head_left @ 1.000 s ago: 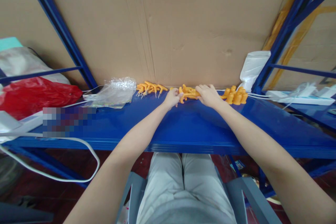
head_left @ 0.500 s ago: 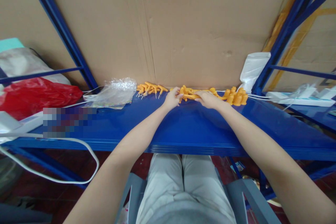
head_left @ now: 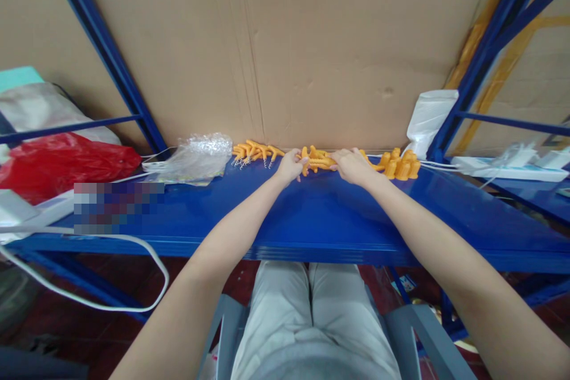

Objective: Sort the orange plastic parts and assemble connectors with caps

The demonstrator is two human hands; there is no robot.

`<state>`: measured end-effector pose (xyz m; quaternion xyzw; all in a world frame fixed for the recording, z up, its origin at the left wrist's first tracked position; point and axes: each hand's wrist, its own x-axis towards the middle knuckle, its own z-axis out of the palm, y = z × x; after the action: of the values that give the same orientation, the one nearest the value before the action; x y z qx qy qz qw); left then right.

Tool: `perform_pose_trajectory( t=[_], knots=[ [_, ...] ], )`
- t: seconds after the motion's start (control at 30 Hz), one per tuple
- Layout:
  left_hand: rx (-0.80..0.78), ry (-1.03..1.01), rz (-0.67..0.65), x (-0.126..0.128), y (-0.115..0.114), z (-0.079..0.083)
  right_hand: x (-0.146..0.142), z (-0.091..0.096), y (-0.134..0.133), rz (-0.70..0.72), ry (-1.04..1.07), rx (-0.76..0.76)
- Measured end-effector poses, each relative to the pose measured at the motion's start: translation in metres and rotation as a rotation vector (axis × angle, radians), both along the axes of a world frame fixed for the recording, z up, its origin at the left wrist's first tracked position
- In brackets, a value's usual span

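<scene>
In the head view, my left hand (head_left: 291, 167) has its fingers curled on the left end of an orange branch-shaped plastic piece (head_left: 319, 162). My right hand (head_left: 351, 165) pinches the right end of that piece. More orange branching parts lie behind and under it, and which ones touch my fingers is partly hidden. To the left lies a pile of orange branched pieces (head_left: 255, 150) with thin silvery spirals hanging from it. Right of my right hand stand several orange stump-like pieces (head_left: 403, 164), close together.
The blue shelf (head_left: 329, 214) backs onto a cardboard sheet (head_left: 333, 53). Clear plastic bags (head_left: 200, 154) and a red bag (head_left: 66, 160) lie left. A white pouch (head_left: 431, 119) leans at right near a power strip (head_left: 512, 167). A white cable (head_left: 167, 279) loops over the front edge.
Both hands have stayed at nearly the same place, with small shifts of the fingers on the orange piece. The piles at either side look unchanged.
</scene>
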<state>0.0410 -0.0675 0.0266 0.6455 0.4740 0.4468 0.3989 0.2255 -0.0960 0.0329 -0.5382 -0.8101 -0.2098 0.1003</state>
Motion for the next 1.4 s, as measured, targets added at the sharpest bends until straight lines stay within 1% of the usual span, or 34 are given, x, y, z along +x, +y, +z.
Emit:
perform_pose_trajectory(
  t=[0.1,0.3,0.47,0.53,0.6,0.67,0.8,0.9,1.03,1.17,1.27,1.4],
  knots=[
    [-0.013,-0.008,0.021,-0.001,-0.001,0.003,-0.003,0.002,-0.003,0.005,-0.026,0.042],
    [-0.059,-0.041,0.015,-0.006,-0.004,0.009,-0.004,0.002,-0.003,0.019,-0.055,0.121],
    [-0.129,-0.039,-0.024,-0.013,0.001,0.012,-0.006,0.000,-0.001,0.054,-0.062,0.191],
    [-0.118,-0.025,-0.016,-0.014,0.004,0.010,-0.007,-0.001,-0.001,0.056,-0.054,0.206],
    [-0.041,0.001,-0.008,-0.013,0.007,0.007,-0.004,-0.003,0.000,0.056,-0.037,0.212],
    [0.100,0.040,-0.016,-0.012,0.009,0.003,0.000,-0.005,0.003,0.073,-0.006,0.188],
    [0.427,0.202,-0.022,-0.010,0.005,-0.002,0.012,-0.009,0.011,0.171,0.117,0.071],
    [0.568,0.337,-0.026,-0.010,-0.002,-0.001,0.014,-0.011,0.014,0.202,0.218,-0.012],
    [0.636,0.363,-0.088,-0.011,-0.008,0.001,0.010,-0.013,0.013,0.127,0.275,-0.079],
    [0.672,0.372,-0.110,-0.010,-0.010,0.001,0.007,-0.012,0.011,0.063,0.285,-0.105],
    [0.682,0.389,-0.116,-0.009,-0.010,0.000,0.005,-0.009,0.009,-0.012,0.276,-0.093],
    [0.666,0.387,-0.069,-0.007,-0.010,-0.001,0.002,-0.003,0.004,-0.117,0.211,-0.019]
  ],
)
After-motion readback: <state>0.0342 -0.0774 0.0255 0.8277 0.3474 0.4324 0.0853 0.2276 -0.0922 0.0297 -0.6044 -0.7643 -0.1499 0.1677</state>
